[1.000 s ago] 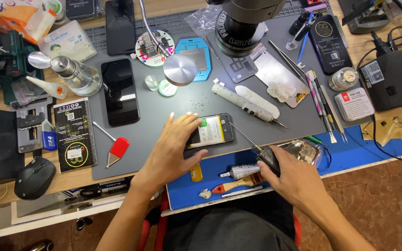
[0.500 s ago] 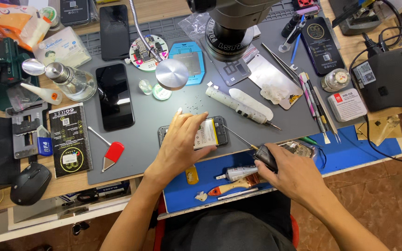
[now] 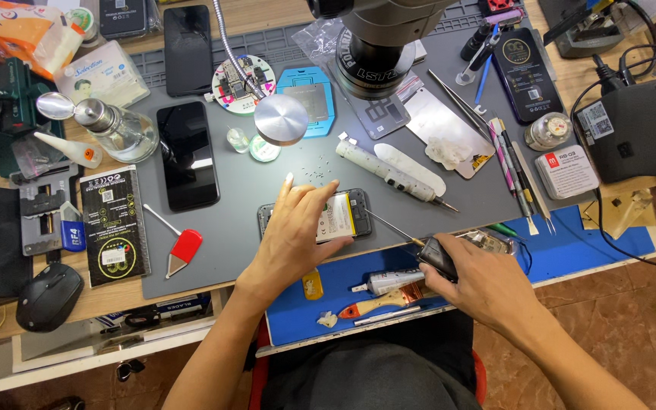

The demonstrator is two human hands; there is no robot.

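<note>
An opened phone (image 3: 347,215) with its battery showing lies on the grey work mat (image 3: 267,182). My left hand (image 3: 294,231) rests flat on it, fingers spread, pressing it down. My right hand (image 3: 476,281) grips a black-handled screwdriver (image 3: 408,237) whose thin shaft points up-left, with the tip at the phone's right edge. The phone's left half is hidden under my left hand.
A microscope head (image 3: 381,45) and a round lamp (image 3: 281,119) hang above the mat. A black phone (image 3: 186,156), a white electric screwdriver (image 3: 389,171), tweezers (image 3: 514,171), a red scraper (image 3: 184,250), a glass dispenser bottle (image 3: 115,129) and a mouse (image 3: 47,296) lie around. A blue tray (image 3: 571,243) holds a brush and a tube.
The view has drifted slightly. My left hand stays on the phone. My right hand has brought the screwdriver's tip in toward the phone's right edge.
</note>
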